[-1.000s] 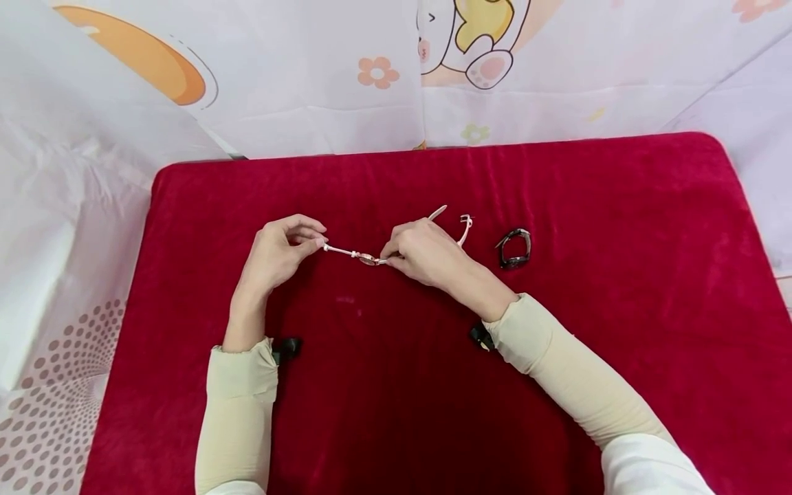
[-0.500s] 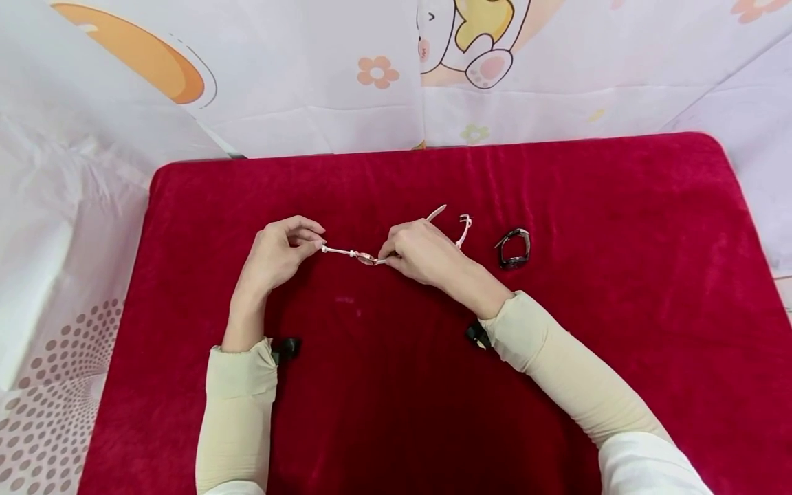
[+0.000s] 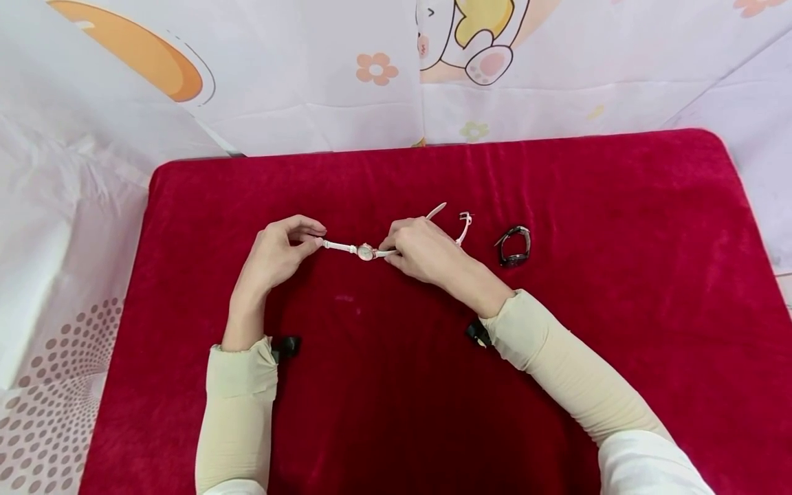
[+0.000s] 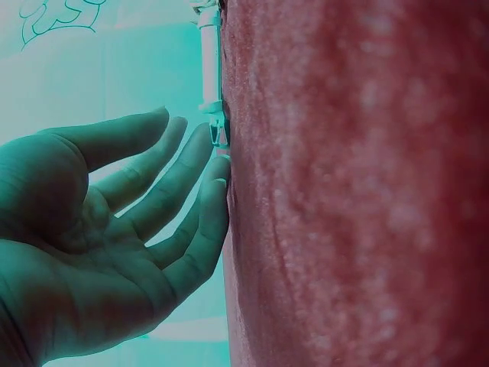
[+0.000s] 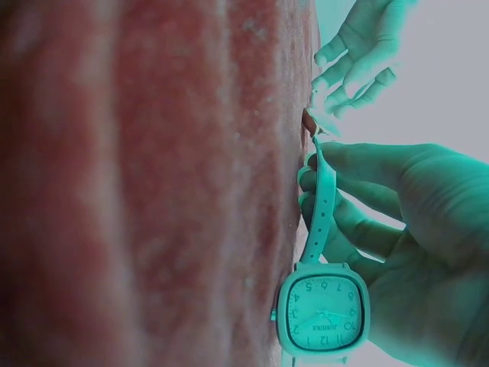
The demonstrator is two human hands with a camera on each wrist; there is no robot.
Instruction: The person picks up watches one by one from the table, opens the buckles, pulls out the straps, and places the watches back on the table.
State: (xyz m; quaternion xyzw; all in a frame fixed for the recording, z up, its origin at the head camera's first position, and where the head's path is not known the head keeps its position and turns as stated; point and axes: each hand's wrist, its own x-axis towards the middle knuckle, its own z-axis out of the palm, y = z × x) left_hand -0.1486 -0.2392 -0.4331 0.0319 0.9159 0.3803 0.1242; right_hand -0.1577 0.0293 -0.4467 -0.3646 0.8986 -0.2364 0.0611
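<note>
A slim white watch (image 3: 365, 252) with a small round face is stretched between my hands on the red cloth (image 3: 396, 399). My left hand (image 3: 278, 253) has fairly straight fingers. Its fingertips (image 4: 208, 134) touch the buckle end of the strap (image 4: 210, 69). My right hand (image 3: 422, 251) pinches the other strap end between thumb and finger. A second pale watch with a square face (image 5: 321, 312) lies beside my right palm. Its strap tip (image 3: 436, 210) and buckle (image 3: 465, 221) stick out behind the hand.
A black watch (image 3: 513, 247) lies curled on the cloth just right of my right hand. A pale cartoon-printed sheet (image 3: 371, 75) hangs behind the table and down its left side. The cloth's edges show at the back and both sides.
The slim watch has risen slightly and its strap now runs straighter between my hands. Both hands have stayed nearly in place.
</note>
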